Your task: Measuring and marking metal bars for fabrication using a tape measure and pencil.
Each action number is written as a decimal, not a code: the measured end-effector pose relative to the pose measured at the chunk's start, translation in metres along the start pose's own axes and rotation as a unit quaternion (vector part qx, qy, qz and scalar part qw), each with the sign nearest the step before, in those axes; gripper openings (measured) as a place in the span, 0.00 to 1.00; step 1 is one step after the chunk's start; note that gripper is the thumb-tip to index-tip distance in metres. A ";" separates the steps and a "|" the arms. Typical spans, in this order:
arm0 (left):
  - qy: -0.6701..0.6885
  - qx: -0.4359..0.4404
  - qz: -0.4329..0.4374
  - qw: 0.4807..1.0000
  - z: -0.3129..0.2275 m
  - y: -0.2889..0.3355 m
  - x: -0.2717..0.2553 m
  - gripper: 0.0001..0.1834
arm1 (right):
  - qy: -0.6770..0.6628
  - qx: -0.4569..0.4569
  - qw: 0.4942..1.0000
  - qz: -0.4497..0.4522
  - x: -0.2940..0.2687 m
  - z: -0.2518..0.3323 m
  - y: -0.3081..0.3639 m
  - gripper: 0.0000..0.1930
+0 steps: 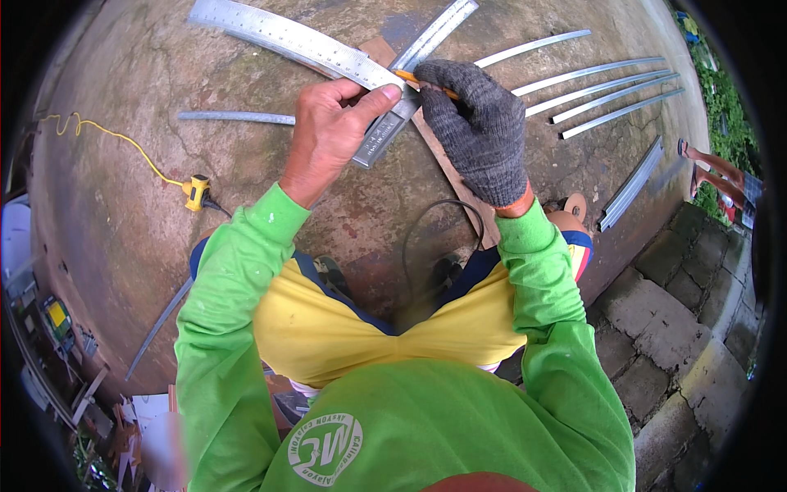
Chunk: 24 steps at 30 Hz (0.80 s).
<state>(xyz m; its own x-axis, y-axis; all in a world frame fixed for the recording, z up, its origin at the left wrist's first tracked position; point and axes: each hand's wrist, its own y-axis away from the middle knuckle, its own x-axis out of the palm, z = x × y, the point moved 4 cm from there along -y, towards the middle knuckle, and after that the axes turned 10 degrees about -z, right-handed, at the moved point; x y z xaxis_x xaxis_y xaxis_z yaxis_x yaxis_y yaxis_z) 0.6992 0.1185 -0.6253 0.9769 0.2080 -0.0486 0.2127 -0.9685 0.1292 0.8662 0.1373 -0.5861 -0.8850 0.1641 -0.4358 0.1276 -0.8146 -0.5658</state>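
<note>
My bare left hand (pixel 328 131) is closed on a try square, thumb on top near its corner. The square's silvery marked blade (pixel 303 45) reaches to the upper left, and its dark grey stock (pixel 379 141) points down toward me. Under the square lies a metal channel (pixel 436 34), running to the upper right. My right hand (pixel 482 131), in a dark grey knit glove, grips an orange pencil (pixel 426 82). The pencil's end is at the square's corner, close to my left thumb. Whether it touches the metal I cannot tell.
Several thin metal strips (pixel 607 86) lie at the upper right, with stacked channels (pixel 631 184) nearer. A wooden board (pixel 459 184) slants beneath my hands, beside a dark cable (pixel 410 234). A yellow extension cord socket (pixel 197 193) lies left. Another person's legs (pixel 721 168) show far right.
</note>
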 end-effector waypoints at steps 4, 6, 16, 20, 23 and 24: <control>-0.021 0.024 0.006 0.999 0.000 0.000 0.001 0.12 | -0.003 -0.004 1.000 0.021 -0.004 0.004 0.000 0.10; -0.025 0.014 0.000 1.000 0.001 -0.002 0.001 0.12 | 0.031 0.002 0.998 0.053 -0.008 0.003 0.000 0.10; 0.019 -0.003 -0.004 1.000 -0.004 -0.006 -0.004 0.12 | -0.022 0.042 0.999 -0.015 -0.019 -0.005 0.001 0.09; 0.024 -0.012 -0.001 1.000 -0.003 -0.004 -0.002 0.12 | -0.048 0.060 0.997 0.003 -0.012 -0.005 0.003 0.09; 0.023 -0.009 0.002 1.000 -0.003 -0.004 -0.002 0.12 | -0.028 0.044 0.999 0.010 -0.012 -0.004 0.004 0.09; 0.019 -0.008 0.006 1.000 -0.003 -0.004 -0.002 0.13 | -0.015 0.040 0.999 0.011 -0.012 -0.004 0.005 0.09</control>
<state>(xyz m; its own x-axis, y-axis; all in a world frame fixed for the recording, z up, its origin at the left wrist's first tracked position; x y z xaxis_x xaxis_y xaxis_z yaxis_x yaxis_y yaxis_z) 0.6961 0.1221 -0.6228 0.9794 0.2017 -0.0102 0.2010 -0.9687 0.1459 0.8789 0.1336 -0.5862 -0.8955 0.1293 -0.4260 0.1128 -0.8597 -0.4981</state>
